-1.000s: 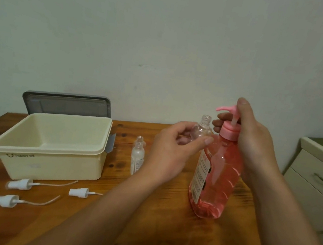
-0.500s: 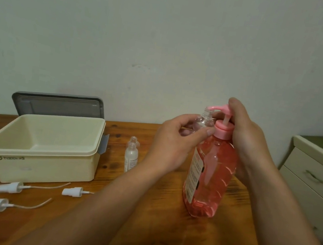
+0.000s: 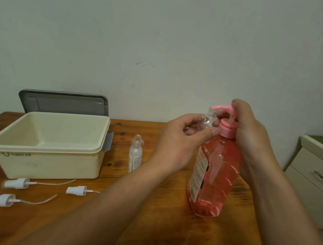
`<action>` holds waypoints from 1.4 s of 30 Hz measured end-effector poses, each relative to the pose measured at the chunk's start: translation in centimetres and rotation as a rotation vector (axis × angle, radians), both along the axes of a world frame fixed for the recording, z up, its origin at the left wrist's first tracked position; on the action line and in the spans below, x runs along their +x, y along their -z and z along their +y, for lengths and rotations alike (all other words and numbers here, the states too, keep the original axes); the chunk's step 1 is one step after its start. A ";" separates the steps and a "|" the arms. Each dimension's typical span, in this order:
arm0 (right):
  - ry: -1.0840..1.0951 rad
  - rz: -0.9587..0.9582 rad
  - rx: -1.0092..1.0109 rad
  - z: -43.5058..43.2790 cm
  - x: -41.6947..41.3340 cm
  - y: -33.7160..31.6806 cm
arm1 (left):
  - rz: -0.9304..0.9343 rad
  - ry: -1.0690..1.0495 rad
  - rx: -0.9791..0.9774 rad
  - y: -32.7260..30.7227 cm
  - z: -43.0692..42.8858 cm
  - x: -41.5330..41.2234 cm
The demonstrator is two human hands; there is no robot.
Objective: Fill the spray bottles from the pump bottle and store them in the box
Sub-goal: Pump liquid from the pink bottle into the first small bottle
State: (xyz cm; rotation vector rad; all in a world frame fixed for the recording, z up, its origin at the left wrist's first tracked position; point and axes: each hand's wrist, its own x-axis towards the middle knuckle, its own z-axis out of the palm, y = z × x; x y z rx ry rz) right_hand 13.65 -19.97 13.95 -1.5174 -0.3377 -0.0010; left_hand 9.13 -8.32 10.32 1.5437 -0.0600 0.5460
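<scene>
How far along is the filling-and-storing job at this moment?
Done: the three spray heads lie loose on the table and the lid is off the box. In hand: the left hand holds a clear bottle to the spout of the pump bottle, gripped by the right hand. Left: two uncapped bottles stand beside the box; none is inside.

wall (image 3: 170, 29): plain pale | table (image 3: 180, 240): brown wood | drawer cabinet (image 3: 308, 197): cream, right

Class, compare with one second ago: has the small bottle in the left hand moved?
Yes. Against the standing pump bottle, the small bottle has risen and moved right, its mouth now at the spout.
</scene>
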 end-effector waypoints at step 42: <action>-0.048 0.005 0.022 0.1 0.2 -0.2 | 0.006 -0.010 0.033 -0.2 -0.4 -1.3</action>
